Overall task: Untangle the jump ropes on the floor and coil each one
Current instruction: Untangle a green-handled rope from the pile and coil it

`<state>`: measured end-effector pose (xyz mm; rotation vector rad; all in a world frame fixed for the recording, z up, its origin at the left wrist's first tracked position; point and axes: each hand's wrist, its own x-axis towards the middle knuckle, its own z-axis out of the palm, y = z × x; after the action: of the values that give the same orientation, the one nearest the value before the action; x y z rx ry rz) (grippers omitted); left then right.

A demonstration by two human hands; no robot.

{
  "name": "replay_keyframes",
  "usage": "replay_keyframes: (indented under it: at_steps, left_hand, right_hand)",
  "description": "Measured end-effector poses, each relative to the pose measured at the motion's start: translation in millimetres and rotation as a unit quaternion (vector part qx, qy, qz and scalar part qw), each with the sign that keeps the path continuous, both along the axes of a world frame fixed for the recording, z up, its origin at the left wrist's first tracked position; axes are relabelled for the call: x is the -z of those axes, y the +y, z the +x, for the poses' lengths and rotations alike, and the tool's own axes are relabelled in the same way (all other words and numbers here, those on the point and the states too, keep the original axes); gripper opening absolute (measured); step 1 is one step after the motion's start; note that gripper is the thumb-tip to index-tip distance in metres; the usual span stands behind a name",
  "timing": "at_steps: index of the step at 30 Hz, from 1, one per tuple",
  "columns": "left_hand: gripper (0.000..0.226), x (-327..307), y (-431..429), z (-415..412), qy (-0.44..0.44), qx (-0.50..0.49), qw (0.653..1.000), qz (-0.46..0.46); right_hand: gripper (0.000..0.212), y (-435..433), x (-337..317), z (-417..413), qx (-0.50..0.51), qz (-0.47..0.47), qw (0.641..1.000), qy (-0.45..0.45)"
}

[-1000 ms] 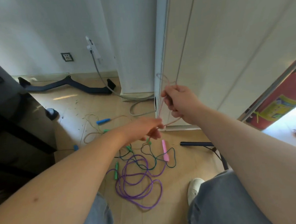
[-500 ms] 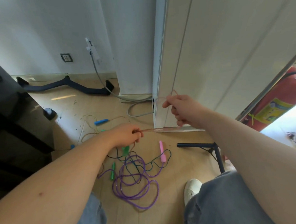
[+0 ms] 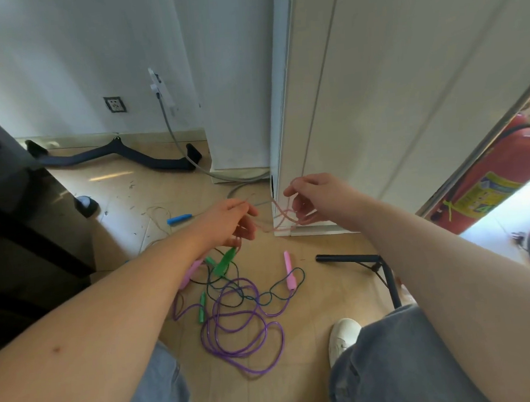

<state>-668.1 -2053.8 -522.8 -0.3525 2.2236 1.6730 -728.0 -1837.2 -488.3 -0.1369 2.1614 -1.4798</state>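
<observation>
A thin pale pink rope [image 3: 280,216] hangs in loops between my two hands above the floor. My left hand [image 3: 227,219] pinches one strand of it, and my right hand [image 3: 317,198] holds the gathered loops with curled fingers. Below lies a tangle: a purple rope [image 3: 242,337], a dark green rope [image 3: 264,295] with green handles [image 3: 224,261], and a pink handle [image 3: 290,270]. A second pink handle [image 3: 189,273] shows beside my left forearm. Further left, a cream rope [image 3: 156,219] with a blue handle [image 3: 178,219] lies apart.
A white door frame [image 3: 279,137] stands just behind my hands. A black stand [image 3: 368,265] lies on the floor at the right, near my white shoe [image 3: 342,336]. A dark cabinet [image 3: 14,218] fills the left. A grey cable [image 3: 185,153] runs along the wall.
My left hand has moved up and right, back toward the right hand, bringing another length of pink rope. The pink loops under the right hand have grown.
</observation>
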Motion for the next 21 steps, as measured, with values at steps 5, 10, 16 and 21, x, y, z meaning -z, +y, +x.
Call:
replay_keyframes:
  at_steps: [5,10,16,21]
  left_hand:
    - [0.027,-2.3,5.1,-0.6,0.004,-0.04,0.997,0.063]
    - [0.025,-6.4,12.2,-0.3,0.017,-0.051,0.996,0.076]
    - [0.024,-5.2,14.7,-2.8,0.022,-0.092,0.992,0.083]
    - [0.023,-7.5,12.6,-1.7,0.013,-0.092,0.992,0.089]
  right_hand:
    - [0.025,-8.5,1.2,8.9,-0.097,0.052,0.994,0.011]
    - [0.037,-21.3,-5.8,22.6,-0.177,0.095,0.978,0.05]
    - [0.054,-37.3,-4.0,24.4,-0.124,0.15,0.963,0.189]
    - [0.022,-44.8,3.0,25.7,-0.114,0.216,0.933,0.264]
